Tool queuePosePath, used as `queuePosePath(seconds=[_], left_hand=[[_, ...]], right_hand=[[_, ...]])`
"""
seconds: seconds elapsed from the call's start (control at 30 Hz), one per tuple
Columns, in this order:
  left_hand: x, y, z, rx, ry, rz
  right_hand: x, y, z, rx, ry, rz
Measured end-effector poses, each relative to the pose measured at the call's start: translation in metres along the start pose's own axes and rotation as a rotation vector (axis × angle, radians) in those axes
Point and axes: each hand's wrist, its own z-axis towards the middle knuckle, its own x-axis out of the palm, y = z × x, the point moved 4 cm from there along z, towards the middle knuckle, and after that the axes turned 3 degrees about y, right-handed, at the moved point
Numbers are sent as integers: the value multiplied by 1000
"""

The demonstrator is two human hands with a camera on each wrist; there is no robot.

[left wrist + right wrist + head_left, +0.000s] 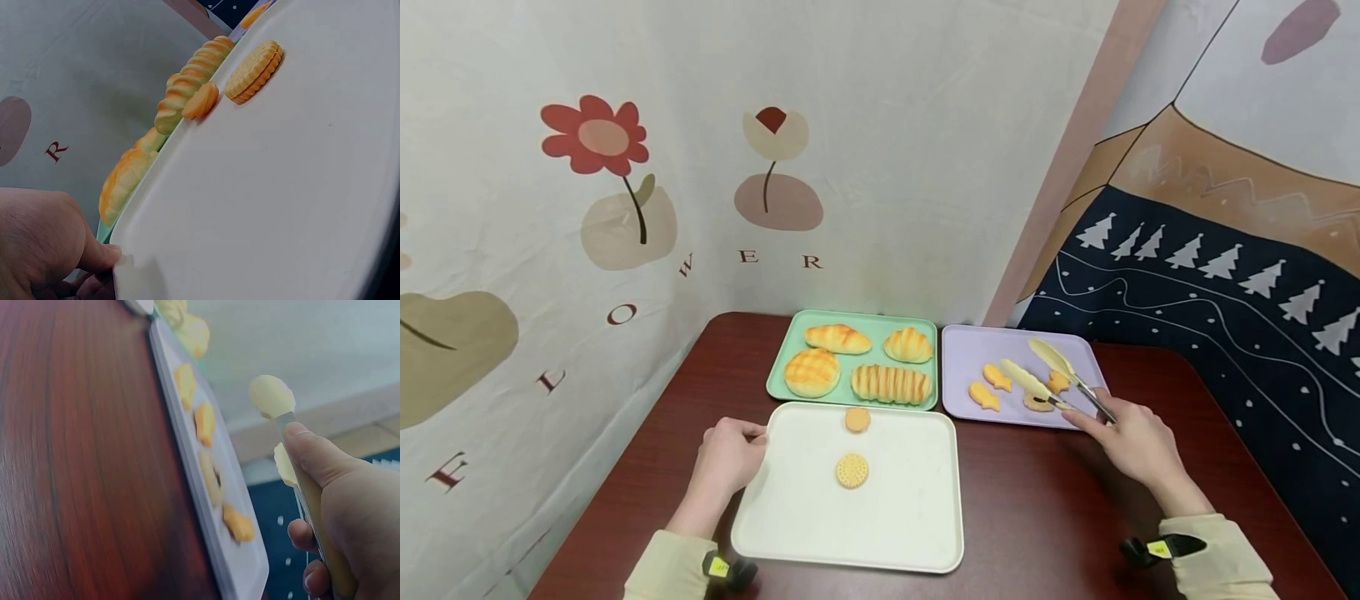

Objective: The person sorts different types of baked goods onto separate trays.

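Note:
My left hand (727,457) pinches the upper left edge of a white tray (910,517), thumb on top in the left wrist view. On that tray lie a round sandwich cookie (852,471) and a smaller tan round cookie (857,419) near the far rim. My right hand (1138,442) holds a pair of tongs (1027,381) with cream tips, spread apart above the lilac tray (958,350); nothing shows between the tips. Under and beside them are two fish-shaped crackers (983,396), a pale cookie with a dark centre (211,477) and another orange cracker (239,524).
A mint green tray (797,329) behind the white one carries several breads, among them a round bun (812,372) and a ridged loaf (891,384). It adjoins the lilac tray. A printed curtain (887,167) hangs behind the dark red table (1022,517).

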Motion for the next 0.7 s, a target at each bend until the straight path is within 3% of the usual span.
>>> queuePosePath(seconds=[0.43, 0.7], left_hand=[[0, 0, 2, -11, 13, 1], [1, 1, 1, -13, 10, 0]], right_hand=[[12, 52, -9, -148, -18, 25], [25, 82, -18, -268, -81, 30]])
